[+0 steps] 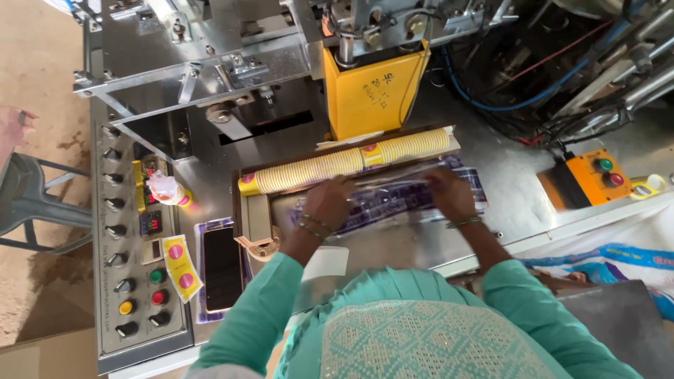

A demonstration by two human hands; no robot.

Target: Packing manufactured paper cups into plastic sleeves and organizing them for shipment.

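A long stack of nested paper cups [351,161] lies on its side in a wooden tray [254,217] on the metal machine table. In front of it lies a clear plastic sleeve with purple print [393,200]. My left hand [328,203] presses on the sleeve's left end, close to the cup stack. My right hand [449,193] grips the sleeve's right part. Both wrists carry bangles, and the sleeves are teal.
A yellow machine block [368,88] stands behind the cups. A control panel with knobs and coloured buttons [130,245] runs down the left. A phone [221,267], yellow stickers [179,267], a small bottle [165,189] and an orange button box [593,175] sit around. A grey chair [28,203] stands at far left.
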